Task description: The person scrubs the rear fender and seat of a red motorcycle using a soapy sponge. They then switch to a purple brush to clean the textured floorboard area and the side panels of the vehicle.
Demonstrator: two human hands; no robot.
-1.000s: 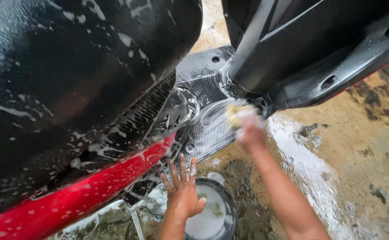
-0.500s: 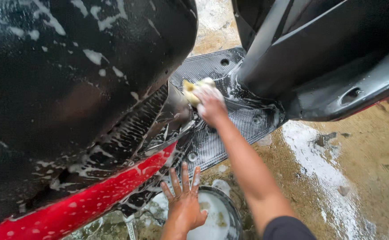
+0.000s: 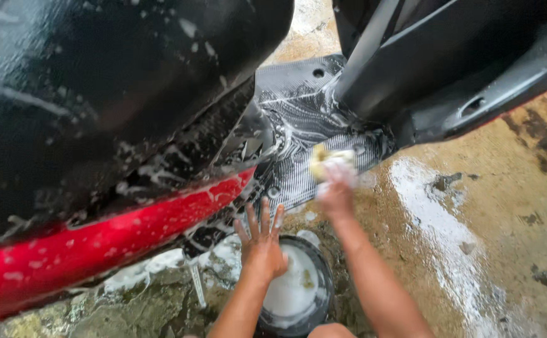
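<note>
A soapy black and red scooter fills the view; its ribbed black footboard is streaked with foam. My right hand grips a yellow sponge and presses it on the footboard's near edge; the hand is blurred by motion. My left hand has its fingers spread, palm resting against the lower edge of the scooter below the red side panel. Under my hands stands a dark bucket of white soapy water.
The black seat body looms at left and the black front leg shield at upper right. Wet brown concrete ground with a streak of white foam lies to the right. A thin metal stand hangs below the red panel.
My right hand with the sponge has swept from the far inner part of the footboard back toward its near edge. My left hand has stayed in place.
</note>
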